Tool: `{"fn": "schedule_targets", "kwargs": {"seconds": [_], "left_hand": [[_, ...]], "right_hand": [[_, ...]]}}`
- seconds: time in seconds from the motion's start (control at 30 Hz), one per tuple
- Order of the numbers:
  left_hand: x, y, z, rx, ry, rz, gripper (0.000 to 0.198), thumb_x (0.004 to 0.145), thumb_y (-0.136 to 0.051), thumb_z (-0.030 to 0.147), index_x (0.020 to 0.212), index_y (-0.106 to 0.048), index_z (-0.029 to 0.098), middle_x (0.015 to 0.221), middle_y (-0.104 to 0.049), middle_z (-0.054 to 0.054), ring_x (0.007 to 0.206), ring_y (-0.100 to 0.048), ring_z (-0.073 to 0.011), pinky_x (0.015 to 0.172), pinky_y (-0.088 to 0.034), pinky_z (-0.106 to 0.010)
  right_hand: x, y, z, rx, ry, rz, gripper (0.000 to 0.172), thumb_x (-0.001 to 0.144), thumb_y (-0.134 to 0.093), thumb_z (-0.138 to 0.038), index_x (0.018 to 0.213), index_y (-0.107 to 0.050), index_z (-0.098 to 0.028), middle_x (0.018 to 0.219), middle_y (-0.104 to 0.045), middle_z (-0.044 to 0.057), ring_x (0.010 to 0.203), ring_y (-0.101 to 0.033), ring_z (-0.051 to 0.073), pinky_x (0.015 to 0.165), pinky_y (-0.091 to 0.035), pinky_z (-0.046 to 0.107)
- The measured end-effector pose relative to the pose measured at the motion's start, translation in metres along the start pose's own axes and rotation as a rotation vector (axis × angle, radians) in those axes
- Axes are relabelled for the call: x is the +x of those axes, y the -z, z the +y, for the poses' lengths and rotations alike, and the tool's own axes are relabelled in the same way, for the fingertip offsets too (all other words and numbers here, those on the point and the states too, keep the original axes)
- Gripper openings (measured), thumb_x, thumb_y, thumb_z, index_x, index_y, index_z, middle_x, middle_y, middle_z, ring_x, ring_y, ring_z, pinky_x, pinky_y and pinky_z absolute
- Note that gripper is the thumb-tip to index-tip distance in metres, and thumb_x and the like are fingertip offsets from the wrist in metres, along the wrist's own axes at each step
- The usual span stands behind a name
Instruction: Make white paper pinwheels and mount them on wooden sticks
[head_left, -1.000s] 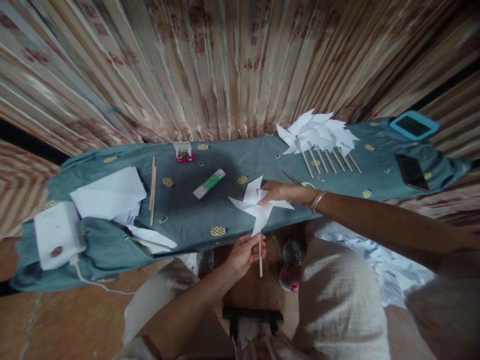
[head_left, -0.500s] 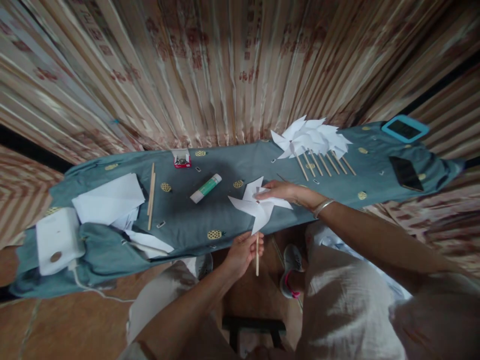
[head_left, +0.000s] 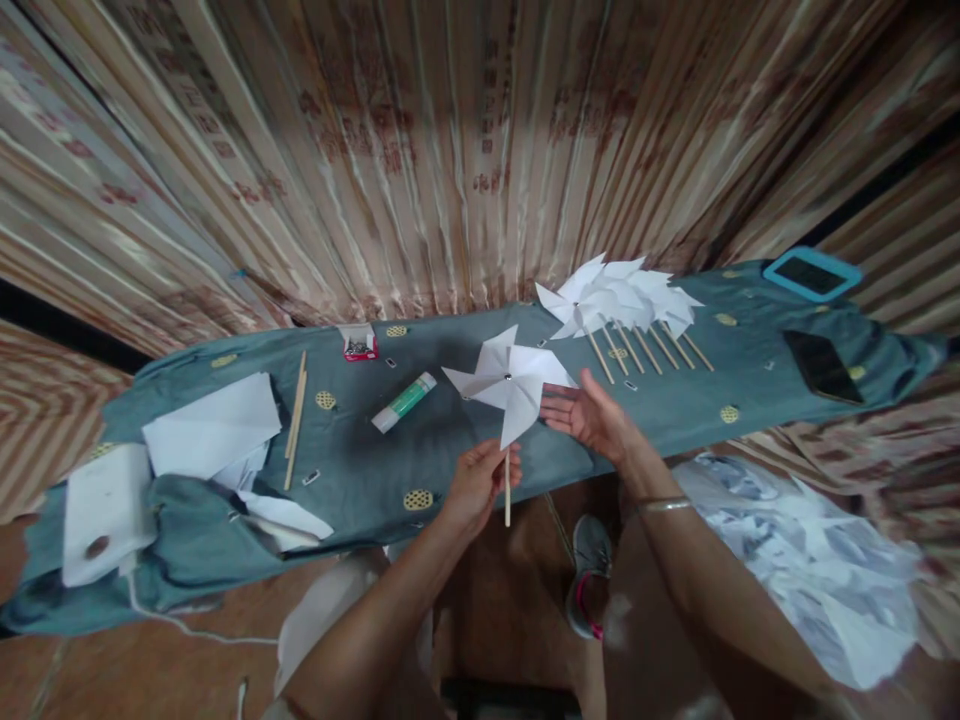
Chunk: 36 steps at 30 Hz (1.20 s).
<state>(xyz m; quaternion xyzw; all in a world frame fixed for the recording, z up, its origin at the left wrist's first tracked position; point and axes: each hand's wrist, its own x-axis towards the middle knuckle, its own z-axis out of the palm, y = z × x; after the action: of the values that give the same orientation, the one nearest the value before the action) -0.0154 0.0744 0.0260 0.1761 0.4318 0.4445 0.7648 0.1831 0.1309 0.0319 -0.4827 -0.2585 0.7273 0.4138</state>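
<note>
A white paper pinwheel with a metal pin at its centre stands up on a wooden stick. My left hand is closed round that stick, just under the blades. Beside the right-hand blade, my right hand has its fingers stretched out, their tips partly behind the paper. Several finished pinwheels lie overlapping at the back right, sticks pointing toward me. A glue stick lies left of the held pinwheel, and a small red box of pins is behind it.
On the table's green cloth lie loose sticks, white paper sheets and a white device with a cable. A phone and a blue-framed device are at the right. A bag of paper scraps is below.
My right hand has come off the pinwheel's centre and blade and opened out beside it. The pinwheel is raised a little, its blades turned. More of the scrap bag shows.
</note>
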Motion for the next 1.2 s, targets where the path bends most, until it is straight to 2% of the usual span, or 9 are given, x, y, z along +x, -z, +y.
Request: {"fn": "schedule_targets", "kwargs": {"seconds": [0.13, 0.23, 0.37, 0.5, 0.73, 0.93, 1.03, 1.13, 1.2], "left_hand": [[0.016, -0.008, 0.013, -0.008, -0.103, 0.039, 0.035, 0.049, -0.09, 0.037, 0.07, -0.074, 0.013, 0.064, -0.068, -0.003, 0.055, -0.058, -0.0083, 0.057, -0.046, -0.021], [0.026, -0.011, 0.019, -0.011, -0.212, 0.067, 0.037, 0.047, -0.09, 0.04, 0.069, -0.075, 0.015, 0.07, -0.072, -0.004, 0.066, -0.061, -0.0113, 0.068, -0.047, -0.023], [0.036, -0.012, 0.019, 0.06, -0.295, 0.078, 0.038, 0.05, -0.087, 0.045, 0.07, -0.076, 0.015, 0.072, -0.074, -0.006, 0.072, -0.063, -0.016, 0.074, -0.045, -0.028], [0.043, -0.013, 0.017, 0.081, -0.3, 0.106, 0.037, 0.048, -0.088, 0.046, 0.068, -0.077, 0.016, 0.072, -0.074, -0.006, 0.071, -0.062, -0.0153, 0.074, -0.044, -0.027], [0.046, -0.018, 0.014, 0.055, -0.228, 0.089, 0.039, 0.045, -0.09, 0.038, 0.076, -0.079, 0.017, 0.072, -0.073, -0.004, 0.066, -0.06, -0.0115, 0.066, -0.044, -0.024], [0.047, -0.02, 0.011, 0.078, -0.222, 0.092, 0.039, 0.042, -0.092, 0.036, 0.074, -0.078, 0.017, 0.073, -0.074, -0.004, 0.067, -0.061, -0.0117, 0.07, -0.046, -0.025], [0.048, -0.018, 0.011, 0.119, -0.239, 0.103, 0.039, 0.042, -0.091, 0.037, 0.074, -0.078, 0.018, 0.077, -0.075, -0.005, 0.07, -0.063, -0.0127, 0.074, -0.046, -0.026], [0.047, -0.016, 0.01, 0.188, -0.235, 0.086, 0.037, 0.044, -0.091, 0.037, 0.074, -0.078, 0.019, 0.081, -0.077, -0.006, 0.074, -0.064, -0.0144, 0.079, -0.046, -0.028], [0.045, -0.016, 0.009, 0.24, -0.212, 0.054, 0.037, 0.046, -0.091, 0.039, 0.074, -0.078, 0.019, 0.082, -0.077, -0.007, 0.075, -0.065, -0.0161, 0.081, -0.047, -0.03]], "right_hand": [[-0.006, -0.01, 0.022, 0.032, 0.017, -0.063, 0.057, 0.086, -0.047, -0.069, 0.101, -0.071, -0.019, 0.097, -0.076, 0.011, 0.087, -0.072, 0.017, 0.073, -0.056, 0.026], [-0.009, -0.025, 0.028, -0.215, 0.085, -0.152, 0.047, 0.077, -0.067, -0.061, 0.095, -0.073, -0.018, 0.094, -0.076, 0.01, 0.086, -0.07, 0.018, 0.076, -0.053, 0.029], [-0.009, -0.039, 0.031, -0.442, 0.179, -0.198, 0.036, 0.069, -0.077, -0.052, 0.076, -0.074, -0.018, 0.071, -0.07, 0.001, 0.069, -0.061, 0.013, 0.067, -0.047, 0.026], [-0.005, -0.043, 0.033, -0.484, 0.207, -0.228, 0.035, 0.066, -0.079, -0.051, 0.068, -0.07, -0.017, 0.063, -0.065, -0.001, 0.059, -0.054, 0.011, 0.059, -0.042, 0.025], [0.004, -0.039, 0.028, -0.465, 0.242, -0.145, 0.038, 0.061, -0.08, -0.053, 0.063, -0.068, -0.018, 0.061, -0.064, -0.002, 0.06, -0.053, 0.011, 0.059, -0.04, 0.025], [0.004, -0.031, 0.021, -0.516, 0.273, -0.127, 0.038, 0.061, -0.079, -0.055, 0.064, -0.07, -0.018, 0.06, -0.064, -0.002, 0.059, -0.054, 0.012, 0.058, -0.041, 0.025], [0.002, -0.012, 0.006, -0.54, 0.328, -0.008, 0.036, 0.065, -0.077, -0.055, 0.067, -0.072, -0.019, 0.064, -0.068, 0.001, 0.057, -0.054, 0.012, 0.056, -0.043, 0.026], [0.004, 0.014, -0.015, -0.396, 0.522, 0.321, 0.034, 0.066, -0.077, -0.053, 0.07, -0.072, -0.02, 0.072, -0.073, 0.003, 0.056, -0.055, 0.012, 0.058, -0.047, 0.028], [0.008, 0.027, -0.026, -0.311, 0.714, 0.511, 0.034, 0.061, -0.08, -0.05, 0.075, -0.071, -0.02, 0.078, -0.074, 0.004, 0.067, -0.062, 0.015, 0.068, -0.051, 0.031]]}}
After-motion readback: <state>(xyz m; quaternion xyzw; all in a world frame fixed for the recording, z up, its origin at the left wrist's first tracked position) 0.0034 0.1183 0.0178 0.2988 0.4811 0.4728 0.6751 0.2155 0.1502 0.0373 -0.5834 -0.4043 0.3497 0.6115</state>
